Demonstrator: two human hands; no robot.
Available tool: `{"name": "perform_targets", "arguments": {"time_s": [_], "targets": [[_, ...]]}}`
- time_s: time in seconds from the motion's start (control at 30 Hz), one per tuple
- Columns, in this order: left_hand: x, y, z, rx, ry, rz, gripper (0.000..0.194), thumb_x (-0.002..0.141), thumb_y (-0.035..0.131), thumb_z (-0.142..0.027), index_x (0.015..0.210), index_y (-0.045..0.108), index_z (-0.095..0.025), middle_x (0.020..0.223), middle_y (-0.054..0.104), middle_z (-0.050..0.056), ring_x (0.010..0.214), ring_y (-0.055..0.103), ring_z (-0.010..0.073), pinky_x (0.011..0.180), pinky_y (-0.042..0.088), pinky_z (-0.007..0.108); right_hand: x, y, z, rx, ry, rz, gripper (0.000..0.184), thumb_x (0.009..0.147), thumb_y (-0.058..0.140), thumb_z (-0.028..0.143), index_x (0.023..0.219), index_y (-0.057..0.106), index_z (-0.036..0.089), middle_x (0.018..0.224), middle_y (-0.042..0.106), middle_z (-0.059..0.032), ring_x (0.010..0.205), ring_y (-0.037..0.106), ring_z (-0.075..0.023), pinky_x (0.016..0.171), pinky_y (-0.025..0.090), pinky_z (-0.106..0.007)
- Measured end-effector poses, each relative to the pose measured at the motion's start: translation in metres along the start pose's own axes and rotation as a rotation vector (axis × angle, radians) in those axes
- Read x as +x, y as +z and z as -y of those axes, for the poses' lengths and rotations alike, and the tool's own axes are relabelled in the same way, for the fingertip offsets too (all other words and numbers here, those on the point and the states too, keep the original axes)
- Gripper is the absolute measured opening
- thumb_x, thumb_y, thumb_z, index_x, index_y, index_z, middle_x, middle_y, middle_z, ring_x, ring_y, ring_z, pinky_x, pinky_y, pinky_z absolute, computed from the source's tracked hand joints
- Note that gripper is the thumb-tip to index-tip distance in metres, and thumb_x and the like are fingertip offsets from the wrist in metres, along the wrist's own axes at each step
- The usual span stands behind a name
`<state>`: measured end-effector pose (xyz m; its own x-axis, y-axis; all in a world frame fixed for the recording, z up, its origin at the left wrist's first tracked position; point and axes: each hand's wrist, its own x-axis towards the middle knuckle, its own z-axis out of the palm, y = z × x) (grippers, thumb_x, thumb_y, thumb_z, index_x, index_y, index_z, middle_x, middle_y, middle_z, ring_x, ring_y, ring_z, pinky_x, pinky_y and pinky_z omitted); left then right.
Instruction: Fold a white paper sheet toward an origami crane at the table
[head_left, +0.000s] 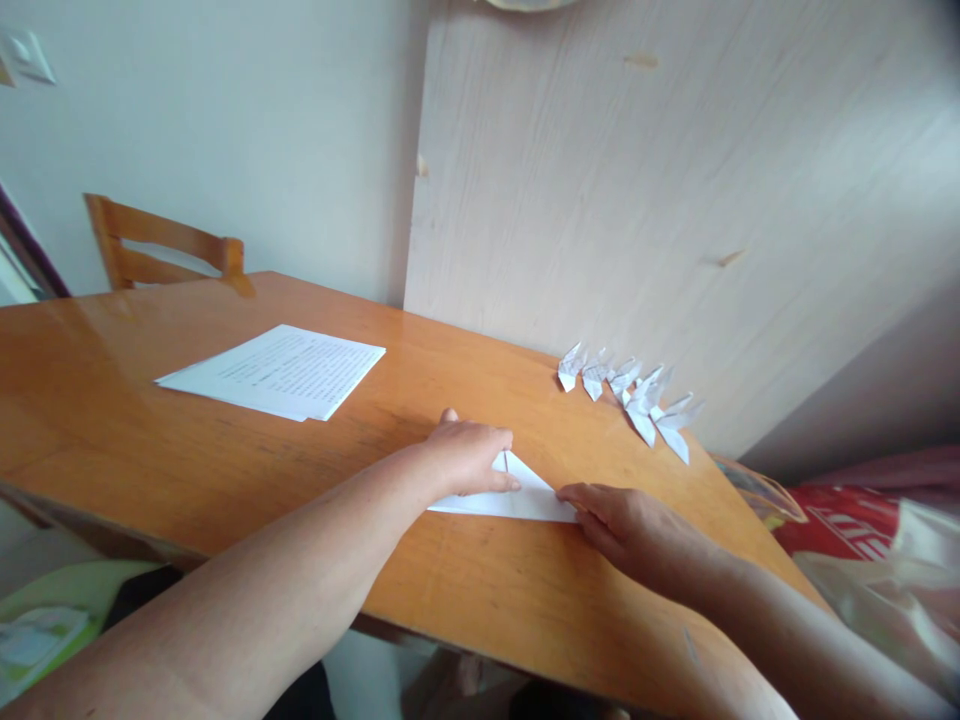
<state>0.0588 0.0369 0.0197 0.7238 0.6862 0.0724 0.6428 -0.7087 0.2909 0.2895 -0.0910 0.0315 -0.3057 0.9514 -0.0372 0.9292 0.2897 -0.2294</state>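
Folded paper point(536, 497) under left hand point(471, 458), thumb and forefinger parted; right hand point(619, 518) touching tip, pinch unclear

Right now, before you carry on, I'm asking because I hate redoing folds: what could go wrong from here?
The folded sheet could slip under the left hand, leaving a crease crooked. Its narrow end, at the fingers of the right hand, might bend or crumple if pressed unevenly. The folded paper figures stand close together beyond that hand, so a careless reach could knock one into its neighbors.
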Motion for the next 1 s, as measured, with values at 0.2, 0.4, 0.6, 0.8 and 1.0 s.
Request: {"name": "perform_targets", "arguments": {"time_s": [0.2,0.4,0.6,0.8,1.0], "targets": [[0.0,-0.001,-0.001,-0.002,0.003,0.006,0.047,0.077,0.061,-0.066,0.1,0.064,-0.025,0.089,0.072,0.005,0.087,0.065,0.0294,0.088,0.032,0.046,-0.012,-0.002,0.001,-0.018,-0.018,-0.052,0.03,0.094,0.045,0.023,0.112,0.068,0.026,0.096,0.075,-0.0031,0.084,0.069,-0.0191,0.08,0.051,-0.031],[0.0,-0.002,-0.002,-0.008,-0.006,0.008,0.047,0.076,0.06,-0.066,0.098,0.063,-0.025,0.089,0.072,0.005,0.087,0.064,0.028,0.087,0.032,0.044,-0.025,-0.003,0.0,-0.055,0.006,-0.055,0.026,0.097,0.043,0.025,0.103,0.068,0.026,0.089,0.073,-0.0024,0.079,0.067,-0.0175,0.075,0.05,-0.028],[0.0,-0.002,-0.001,0.011,-0.012,0.029,0.046,0.077,0.059,-0.066,0.1,0.063,-0.027,0.09,0.072,0.004,0.088,0.064,0.0275,0.087,0.032,0.042,-0.038,0.0,-0.006,-0.087,0.019,-0.017,0.024,0.097,0.043,0.023,0.108,0.064,0.026,0.093,0.07,-0.0023,0.08,0.066,-0.0167,0.074,0.048,-0.028],[-0.001,-0.001,0.0,0.02,-0.007,0.021,0.045,0.078,0.06,-0.065,0.102,0.063,-0.027,0.091,0.072,0.004,0.089,0.065,0.0273,0.086,0.032,0.041,-0.045,0.002,-0.008,-0.115,0.018,-0.001,0.024,0.096,0.043,0.02,0.109,0.063,0.026,0.09,0.067,-0.0023,0.077,0.065,-0.0172,0.067,0.045,-0.029],[-0.003,0.001,0.003,0.002,0.014,-0.011,0.043,0.079,0.061,-0.063,0.102,0.064,-0.026,0.095,0.073,0.004,0.091,0.065,0.0262,0.086,0.031,0.039,-0.044,0.0,-0.01,0.013,0.044,-0.03,0.022,0.097,0.042,0.023,0.098,0.064,0.026,0.089,0.067,-0.0008,0.076,0.064,-0.0156,0.067,0.046,-0.028]]}}
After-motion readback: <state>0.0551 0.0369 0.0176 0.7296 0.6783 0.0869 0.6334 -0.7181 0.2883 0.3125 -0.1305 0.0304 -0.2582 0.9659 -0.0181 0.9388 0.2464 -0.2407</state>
